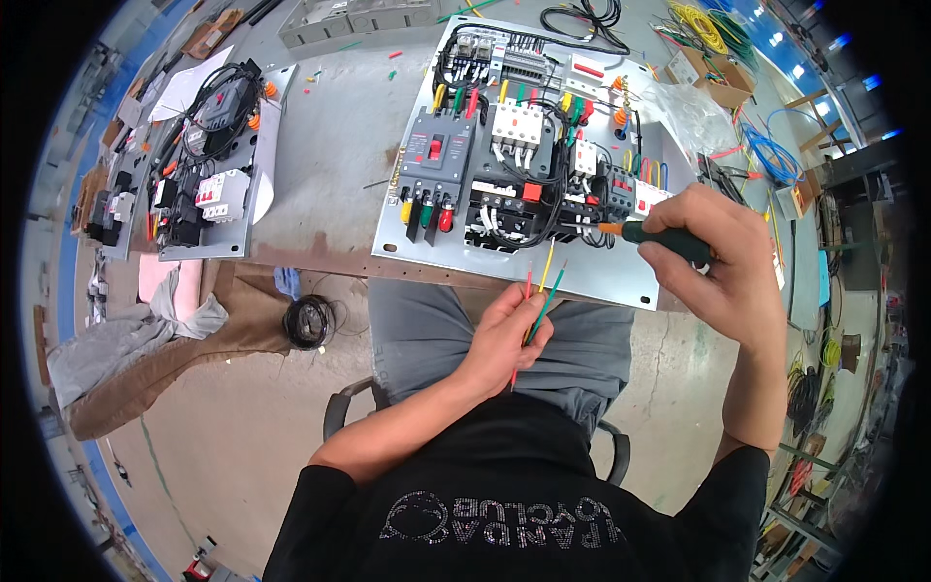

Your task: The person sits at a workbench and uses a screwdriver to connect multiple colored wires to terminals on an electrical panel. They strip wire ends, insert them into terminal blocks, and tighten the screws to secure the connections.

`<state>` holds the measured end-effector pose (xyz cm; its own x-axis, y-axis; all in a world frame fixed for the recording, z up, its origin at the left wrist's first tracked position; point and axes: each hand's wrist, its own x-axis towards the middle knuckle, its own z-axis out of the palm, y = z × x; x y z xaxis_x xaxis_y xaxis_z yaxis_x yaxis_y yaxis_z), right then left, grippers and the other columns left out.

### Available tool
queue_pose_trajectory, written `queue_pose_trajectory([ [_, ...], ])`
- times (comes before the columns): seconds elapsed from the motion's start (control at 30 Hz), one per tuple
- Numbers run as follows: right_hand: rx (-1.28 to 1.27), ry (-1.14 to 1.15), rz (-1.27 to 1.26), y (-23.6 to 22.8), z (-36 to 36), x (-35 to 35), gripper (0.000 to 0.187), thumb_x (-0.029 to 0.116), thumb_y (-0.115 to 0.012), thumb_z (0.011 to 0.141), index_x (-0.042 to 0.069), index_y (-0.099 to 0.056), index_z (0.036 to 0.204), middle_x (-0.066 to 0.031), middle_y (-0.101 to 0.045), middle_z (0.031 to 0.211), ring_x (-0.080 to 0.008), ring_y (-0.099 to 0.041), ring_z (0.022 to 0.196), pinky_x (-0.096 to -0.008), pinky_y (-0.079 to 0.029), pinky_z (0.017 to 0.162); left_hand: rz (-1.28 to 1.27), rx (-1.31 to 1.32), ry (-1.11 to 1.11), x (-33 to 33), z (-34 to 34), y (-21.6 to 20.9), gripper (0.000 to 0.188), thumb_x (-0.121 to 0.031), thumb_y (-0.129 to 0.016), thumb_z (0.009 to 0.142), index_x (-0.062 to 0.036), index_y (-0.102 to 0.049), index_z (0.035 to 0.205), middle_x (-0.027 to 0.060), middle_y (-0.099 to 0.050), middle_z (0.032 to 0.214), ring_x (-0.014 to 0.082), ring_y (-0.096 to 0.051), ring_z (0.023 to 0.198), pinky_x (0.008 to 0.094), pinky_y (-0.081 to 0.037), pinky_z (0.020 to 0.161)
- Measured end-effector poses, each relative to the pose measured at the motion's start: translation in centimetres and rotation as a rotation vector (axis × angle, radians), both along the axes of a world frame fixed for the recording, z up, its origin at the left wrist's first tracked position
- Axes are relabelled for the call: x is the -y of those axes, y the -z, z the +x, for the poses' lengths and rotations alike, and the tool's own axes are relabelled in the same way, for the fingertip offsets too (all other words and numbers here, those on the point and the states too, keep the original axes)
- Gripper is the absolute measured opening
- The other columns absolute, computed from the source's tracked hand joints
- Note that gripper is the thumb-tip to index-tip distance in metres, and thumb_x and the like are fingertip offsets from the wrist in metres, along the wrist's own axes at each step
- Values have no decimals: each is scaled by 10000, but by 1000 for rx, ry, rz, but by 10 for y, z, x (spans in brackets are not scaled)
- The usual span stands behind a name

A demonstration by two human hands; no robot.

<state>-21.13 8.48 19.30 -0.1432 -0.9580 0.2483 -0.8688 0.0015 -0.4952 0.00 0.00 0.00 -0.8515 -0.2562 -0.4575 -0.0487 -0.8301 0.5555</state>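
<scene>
My left hand (504,335) pinches three short wires (543,286), red, yellow and green, just below the near edge of a grey mounting panel (407,238). My right hand (722,257) grips a screwdriver (645,233) with a green and orange handle. Its shaft points left into a black contactor (582,218) on the panel. The panel carries a dark circuit breaker (436,150), white relays (517,124) and bundles of black wiring.
A second grey panel (208,170) with breakers lies at the left of the table. Coils of yellow, green and blue wire (713,29) and a cardboard box (718,82) sit at the far right. A black wire coil (308,320) lies on the floor.
</scene>
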Motion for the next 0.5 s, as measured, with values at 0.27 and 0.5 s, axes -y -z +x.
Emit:
queue_pose_trajectory([
  [0.27, -251, -75, 138, -17, 26, 32, 198, 112, -792, 822, 52, -647, 943, -130, -639, 833, -333, -623, 694, -410, -451, 589, -10, -15, -8, 3, 3, 3, 236, -282, -471, 1120, -87, -577, 1202, 42, -580, 749, 53, -346, 488, 216, -275, 452],
  [0.5, -328, -72, 127, -12, 25, 44, 278, 87, -775, 841, 71, -600, 1056, -145, -667, 870, -374, -639, 758, -442, -475, 645, -43, -24, -7, 2, -2, 11, 268, -284, -473, 1117, -51, -603, 1146, 75, -642, 787, 57, -366, 480, 221, -276, 445],
])
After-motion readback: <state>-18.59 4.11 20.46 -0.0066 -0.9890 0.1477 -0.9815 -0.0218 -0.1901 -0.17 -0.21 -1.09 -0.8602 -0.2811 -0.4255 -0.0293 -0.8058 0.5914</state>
